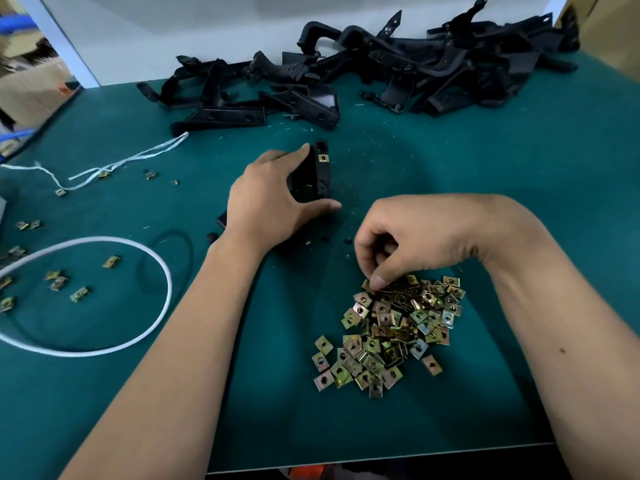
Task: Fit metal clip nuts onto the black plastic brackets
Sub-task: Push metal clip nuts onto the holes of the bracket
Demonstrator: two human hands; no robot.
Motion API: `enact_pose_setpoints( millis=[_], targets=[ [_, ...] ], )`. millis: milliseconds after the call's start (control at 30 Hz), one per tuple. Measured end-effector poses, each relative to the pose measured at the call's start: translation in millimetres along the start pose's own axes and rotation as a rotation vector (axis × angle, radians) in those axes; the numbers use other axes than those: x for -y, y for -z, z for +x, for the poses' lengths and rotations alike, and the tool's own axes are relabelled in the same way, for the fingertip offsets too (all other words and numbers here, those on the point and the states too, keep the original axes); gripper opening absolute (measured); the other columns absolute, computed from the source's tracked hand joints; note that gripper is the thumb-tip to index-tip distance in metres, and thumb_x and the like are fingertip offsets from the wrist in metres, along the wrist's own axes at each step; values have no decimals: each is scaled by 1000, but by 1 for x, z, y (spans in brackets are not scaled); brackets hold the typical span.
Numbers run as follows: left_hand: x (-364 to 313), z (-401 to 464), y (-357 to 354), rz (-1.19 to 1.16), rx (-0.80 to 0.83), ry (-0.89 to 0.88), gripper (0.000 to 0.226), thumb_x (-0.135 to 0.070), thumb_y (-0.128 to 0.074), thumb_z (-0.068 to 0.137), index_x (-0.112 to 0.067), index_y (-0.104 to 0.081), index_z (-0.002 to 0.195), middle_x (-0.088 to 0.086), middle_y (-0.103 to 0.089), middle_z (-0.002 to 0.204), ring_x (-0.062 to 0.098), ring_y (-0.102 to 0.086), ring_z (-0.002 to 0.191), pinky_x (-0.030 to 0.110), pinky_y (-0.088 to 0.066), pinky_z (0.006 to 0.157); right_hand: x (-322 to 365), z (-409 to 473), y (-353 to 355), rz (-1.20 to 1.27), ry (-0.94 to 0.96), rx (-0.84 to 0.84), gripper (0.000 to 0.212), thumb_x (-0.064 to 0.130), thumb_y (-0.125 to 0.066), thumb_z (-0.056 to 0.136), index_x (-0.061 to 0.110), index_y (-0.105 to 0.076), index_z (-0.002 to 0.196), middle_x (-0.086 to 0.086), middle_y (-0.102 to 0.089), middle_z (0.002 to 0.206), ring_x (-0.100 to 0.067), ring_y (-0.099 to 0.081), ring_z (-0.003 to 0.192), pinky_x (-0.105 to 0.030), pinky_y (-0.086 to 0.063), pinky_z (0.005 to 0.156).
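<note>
Green mat (pixel 519 237): left hand (pixel 266 199) grips bracket (pixel 320 174), right hand (pixel 408 237) pinches nuts (pixel 398 327).

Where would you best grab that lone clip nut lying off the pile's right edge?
Pinch the lone clip nut by its two opposite side edges, coming straight down from above. It lies flat on the green mat, clear of the pile, so fingers probably fit either side.
</note>
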State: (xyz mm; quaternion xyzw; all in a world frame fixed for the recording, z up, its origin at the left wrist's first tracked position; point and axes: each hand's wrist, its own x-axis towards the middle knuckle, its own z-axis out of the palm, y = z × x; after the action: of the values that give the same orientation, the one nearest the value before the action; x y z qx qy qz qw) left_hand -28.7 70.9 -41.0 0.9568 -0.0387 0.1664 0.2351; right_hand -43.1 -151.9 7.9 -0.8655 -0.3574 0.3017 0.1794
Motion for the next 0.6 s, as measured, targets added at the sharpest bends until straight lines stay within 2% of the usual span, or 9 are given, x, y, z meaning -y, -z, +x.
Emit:
enact_pose_setpoints(
  millis=[133,233,267,400,500,600],
  targets=[
    [-1,0,0,-31,-8,18,101,-79,-78,62,-35,-50,149,-10,-60,135,13,-57,122,35,-49,101,0,-3,3,70,51,-132,12,26,-79,89,24,-70,81,11,-71,76,1,-60,60,-16,-46,56],
    [-1,0,2,-68,-21,32,100,-77,-79,62,-36,-51,148,-12,-60,134,11,-56,122,32,-47,101,-6,-1,3,225,38,-256,10,11,-70,95,13,-65,87,-5,-75,85,-22,-69,66,-35,-57,61],
    [-1,0,3,-82,-28,35,100,-77,-79,62,-36,-51,148,-13,-60,133,10,-56,122,30,-46,100,-8,0,3,269,39,-302,10,6,-67,96,11,-64,88,-8,-75,84,-27,-70,69,-37,-59,61],
    [-2,-2,4,-108,-20,31,99,-76,-78,61,-37,-51,148,-14,-59,132,7,-55,121,25,-43,96,-16,7,0,383,39,-472,20,-2,-57,98,12,-72,95,-9,-71,83,-11,-65,68,-28,-57,61],
    [-3,-2,5,-117,1,27,100,-77,-75,61,-37,-50,148,-14,-58,134,7,-54,124,28,-45,100,-21,11,0,411,56,-536,29,-1,-58,98,19,-79,100,-15,-72,88,-17,-67,65,-29,-59,66],
    [-2,-2,4,-104,34,23,96,-75,-75,66,-36,-48,149,-12,-58,138,11,-52,129,33,-45,105,-23,13,-2,505,82,-613,31,-4,-61,97,18,-81,101,-8,-73,83,-13,-68,68,-24,-58,65]
  ],
)
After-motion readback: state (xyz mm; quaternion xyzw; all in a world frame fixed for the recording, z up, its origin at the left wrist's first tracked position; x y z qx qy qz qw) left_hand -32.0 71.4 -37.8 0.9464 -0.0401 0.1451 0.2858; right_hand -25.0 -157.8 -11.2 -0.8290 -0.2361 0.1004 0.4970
